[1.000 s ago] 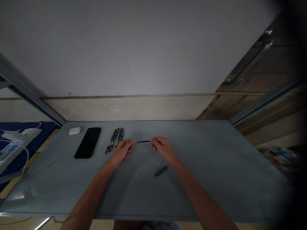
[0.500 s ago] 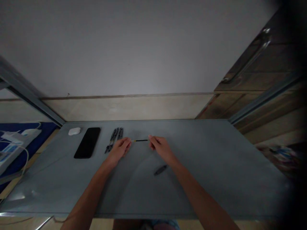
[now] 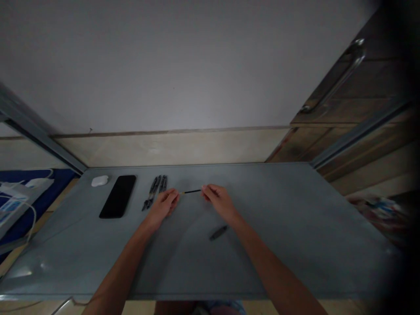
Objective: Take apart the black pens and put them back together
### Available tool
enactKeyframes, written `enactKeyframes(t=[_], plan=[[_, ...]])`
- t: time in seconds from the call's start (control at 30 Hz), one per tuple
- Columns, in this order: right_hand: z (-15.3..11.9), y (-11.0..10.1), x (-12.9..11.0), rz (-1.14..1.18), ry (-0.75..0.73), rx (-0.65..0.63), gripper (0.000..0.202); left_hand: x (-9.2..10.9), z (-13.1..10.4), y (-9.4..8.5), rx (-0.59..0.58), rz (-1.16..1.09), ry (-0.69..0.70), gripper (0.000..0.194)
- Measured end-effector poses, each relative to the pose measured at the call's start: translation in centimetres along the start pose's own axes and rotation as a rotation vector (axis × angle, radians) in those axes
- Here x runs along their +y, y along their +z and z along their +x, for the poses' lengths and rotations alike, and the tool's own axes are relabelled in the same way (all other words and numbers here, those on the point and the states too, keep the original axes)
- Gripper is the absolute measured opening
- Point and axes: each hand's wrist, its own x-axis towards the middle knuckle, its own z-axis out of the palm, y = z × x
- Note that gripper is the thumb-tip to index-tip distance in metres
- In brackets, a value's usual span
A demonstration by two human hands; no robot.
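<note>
A thin pen refill [image 3: 192, 191], dark along most of its length with a yellowish left part, is stretched between my hands above the table. My left hand [image 3: 166, 202] pinches its left end, and my right hand [image 3: 217, 198] pinches its right end. Several dark pens [image 3: 154, 191] lie side by side just left of my left hand. A dark pen barrel [image 3: 218, 232] rests on the table below my right hand, near the forearm. My fingertips hide both ends of the refill.
On the grey table [image 3: 295, 227], a black phone [image 3: 118, 197] and a white earbud case [image 3: 99, 180] lie at the left. Metal posts rise at both back corners, with a wall behind. Beyond the left edge, a power strip [image 3: 13, 205] and cables sit on blue cloth.
The view has shifted slightly. My right hand has moved a little to the left and up, and the refill is now slightly tilted, its right end higher.
</note>
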Motion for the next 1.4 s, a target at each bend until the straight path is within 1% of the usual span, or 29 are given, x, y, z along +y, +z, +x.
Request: enactKeyframes(t=[0.07, 0.13, 0.2, 0.27, 0.37, 0.5, 0.57, 0.67, 0.73, 0.8, 0.93, 1.0, 1.23, 1.33, 1.4], plan=[[0.0, 0.1, 0.1, -0.012, 0.035, 0.006, 0.052, 0.2, -0.1, 0.1, 0.005, 0.006, 0.012, 0.041], [-0.1, 0.1, 0.2, -0.038, 0.046, -0.006, 0.055, 0.2, -0.2, 0.2, 0.0, 0.015, 0.024, 0.04], [0.0, 0.1, 0.1, -0.061, 0.03, -0.017, 0.051, 0.2, -0.2, 0.2, -0.014, 0.022, 0.029, 0.04], [0.0, 0.0, 0.1, -0.059, -0.003, -0.023, 0.041, 0.1, -0.1, 0.1, -0.013, 0.019, 0.028, 0.04], [0.1, -0.1, 0.0, -0.017, -0.045, -0.04, 0.028, 0.1, -0.1, -0.1, 0.021, 0.015, 0.045, 0.039], [0.0, -0.1, -0.1, -0.026, -0.061, -0.052, 0.026, 0.2, -0.1, -0.4, 0.072, 0.047, 0.065, 0.039], [-0.1, -0.1, -0.1, -0.054, -0.052, -0.041, 0.032, 0.2, -0.1, -0.4, 0.067, 0.066, 0.078, 0.039], [-0.2, -0.2, -0.3, -0.077, -0.009, -0.003, 0.048, 0.2, -0.1, -0.2, 0.068, 0.099, 0.081, 0.038], [-0.2, -0.2, -0.3, -0.083, 0.014, 0.009, 0.05, 0.1, -0.1, 0.0, 0.064, 0.115, 0.064, 0.037], [-0.2, -0.2, -0.4, -0.094, 0.01, 0.0, 0.045, 0.1, -0.1, 0.1, 0.054, 0.114, 0.057, 0.036], [-0.1, -0.1, -0.5, -0.042, -0.022, -0.029, 0.025, -0.1, 0.0, -0.1, 0.036, 0.093, 0.056, 0.033], [-0.1, 0.0, -0.4, -0.008, -0.019, -0.035, 0.021, -0.3, 0.1, -0.2, 0.028, 0.106, 0.065, 0.035], [0.0, -0.3, -0.4, 0.079, -0.033, 0.003, 0.021, -1.0, 0.4, 0.3, -0.015, 0.204, 0.131, 0.038], [0.1, -0.3, -0.5, 0.06, -0.044, -0.008, 0.026, -0.9, 0.3, 0.3, -0.016, 0.329, 0.219, 0.042], [0.1, -0.3, -0.4, 0.048, -0.049, -0.004, 0.03, -0.6, 0.1, 0.3, -0.045, 0.451, 0.291, 0.043]])
